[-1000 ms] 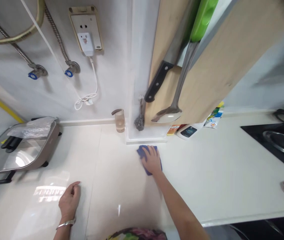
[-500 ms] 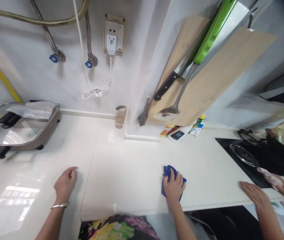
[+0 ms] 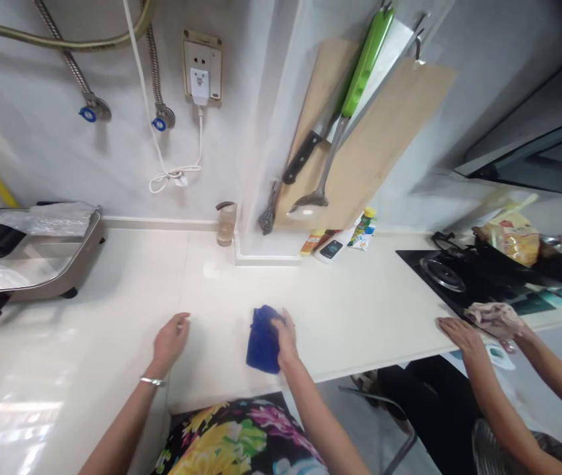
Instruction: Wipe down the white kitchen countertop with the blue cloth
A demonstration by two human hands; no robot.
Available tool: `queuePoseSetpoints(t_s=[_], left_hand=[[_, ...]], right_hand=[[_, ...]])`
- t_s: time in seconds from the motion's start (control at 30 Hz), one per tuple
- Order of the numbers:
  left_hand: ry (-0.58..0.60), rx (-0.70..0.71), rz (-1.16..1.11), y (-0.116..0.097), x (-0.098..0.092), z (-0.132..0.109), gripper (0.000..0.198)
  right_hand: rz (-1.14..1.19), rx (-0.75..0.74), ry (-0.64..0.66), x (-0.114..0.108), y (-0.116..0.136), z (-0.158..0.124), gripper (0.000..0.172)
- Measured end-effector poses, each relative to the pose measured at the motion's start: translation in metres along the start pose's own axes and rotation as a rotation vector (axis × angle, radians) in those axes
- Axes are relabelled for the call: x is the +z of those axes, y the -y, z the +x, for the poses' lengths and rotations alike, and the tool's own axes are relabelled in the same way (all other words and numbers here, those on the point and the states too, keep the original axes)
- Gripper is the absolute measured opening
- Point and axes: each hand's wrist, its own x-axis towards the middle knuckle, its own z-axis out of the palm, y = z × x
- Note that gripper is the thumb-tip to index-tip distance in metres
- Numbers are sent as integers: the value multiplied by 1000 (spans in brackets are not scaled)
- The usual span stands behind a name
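Observation:
A folded blue cloth (image 3: 262, 340) lies on the white countertop (image 3: 231, 284), in front of the wall corner. My right hand (image 3: 287, 336) grips its right edge, thumb and fingers around the fabric. To the left, my left hand (image 3: 171, 340), with a silver bracelet on the wrist, hovers at or rests on the counter; which of the two I cannot tell. Its fingers are loosely curled in, and nothing shows in them.
An electric pan (image 3: 38, 264) with a lid stands at left. A small clear bottle (image 3: 226, 224) is by the corner. A cutting board (image 3: 384, 152), knife (image 3: 302, 157) and slotted spoon (image 3: 313, 198) hang above. At right another person's hands work with a pinkish cloth (image 3: 493, 320) beside the stove (image 3: 419, 264).
My right hand has drawn the blue cloth leftward and now holds it by its side instead of pressing from above. My left hand has moved right, closer to the cloth. The view has shifted right.

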Motion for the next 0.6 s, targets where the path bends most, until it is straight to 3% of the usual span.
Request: queuePoseSetpoints(t_s=[0.17, 0.3, 0.4, 0.47, 0.53, 0.6], left_hand=[[98, 628, -169, -88, 71, -16, 39], [208, 859, -57, -139, 135, -43, 49], [260, 884, 151, -146, 172, -61, 65], [253, 936, 195, -138, 181, -65, 67], [267, 1005, 174, -123, 173, -64, 62], [308, 1064, 141, -103, 151, -61, 56]], right_hand=[[304, 214, -112, -58, -27, 3, 60], [40, 18, -132, -89, -74, -13, 55], [-176, -152, -156, -92, -98, -22, 48], [-298, -233, -180, -90, -105, -26, 42], [-379, -283, -189, -89, -105, -29, 40], [-423, -297, -182, -90, -102, -32, 40]])
